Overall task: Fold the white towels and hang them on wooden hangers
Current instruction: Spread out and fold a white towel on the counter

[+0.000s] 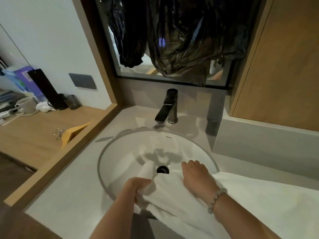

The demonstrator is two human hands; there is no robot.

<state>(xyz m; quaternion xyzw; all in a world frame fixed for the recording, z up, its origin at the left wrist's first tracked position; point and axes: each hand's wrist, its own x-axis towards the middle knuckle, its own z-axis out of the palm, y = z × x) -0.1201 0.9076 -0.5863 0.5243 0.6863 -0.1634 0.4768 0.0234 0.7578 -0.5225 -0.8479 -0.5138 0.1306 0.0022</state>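
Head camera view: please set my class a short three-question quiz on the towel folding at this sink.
1. True or false: the white cloth towel hangs on the pale wooden hanger.
2. Which hand bunches the towel in its fingers? A left, B right, C neither.
3. Fill in: the hanger lies to the ____ of the round white sink.
Key: 1 false, it drapes over the sink's rim; 2 A, the left hand; 3 left.
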